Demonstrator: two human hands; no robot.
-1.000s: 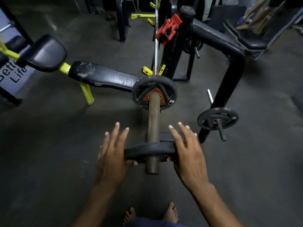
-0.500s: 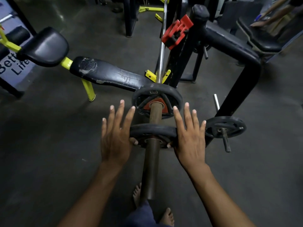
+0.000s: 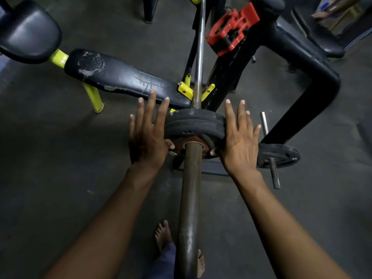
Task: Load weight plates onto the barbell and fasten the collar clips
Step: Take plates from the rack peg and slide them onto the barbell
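Step in hand: seating the outer weight plate (image 3: 198, 131) against the inner weight plate (image 3: 193, 115) on the barbell sleeve (image 3: 190, 190). Both plates stand upright on the sleeve, rims touching or nearly so; whether a gap remains between them cannot be told.

The left hand (image 3: 148, 135) lies flat against the left rim of the outer plate, fingers spread and extended, thumb hooked onto the plate face near the hub. The right hand (image 3: 238, 139) mirrors it on the right rim, thumb likewise on the face. Neither hand closes around anything; both press with open palms.

To finish well, push evenly from both sides so the plate does not cock on the sleeve, and keep the thumbs clear of the seam between plates. Confirm full contact before releasing.

The red collar clip (image 3: 231, 29) rests on the black rack upright (image 3: 231, 73), well apart from the hands. It is not yet fitted
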